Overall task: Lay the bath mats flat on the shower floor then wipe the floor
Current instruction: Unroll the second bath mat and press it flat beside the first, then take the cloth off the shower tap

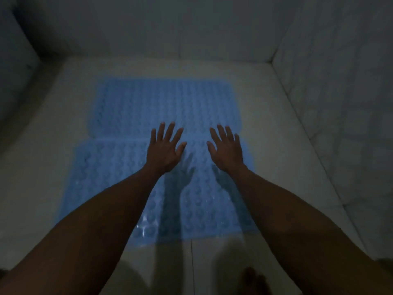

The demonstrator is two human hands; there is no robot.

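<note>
The pale tiled shower floor (265,128) fills the dim view, closed in by tiled walls (340,71) behind and to both sides of the near bath mat (102,184). That near mat, blue and covered in round bumps, lies flat in the middle of the floor. The far bath mat (161,103), the same blue and slightly narrower, lies flat just beyond it; their edges meet along a seam, though whether they overlap there cannot be told. Both bare forearms reach out over the near mat. The left hand (164,151) is over the far edge of the near mat, fingers straight and spread apart, holding nothing. The right hand (226,149) is beside it, likewise spread and empty. Shadows of both hands fall on the near mat below them, so the palms seem lifted off it
</note>
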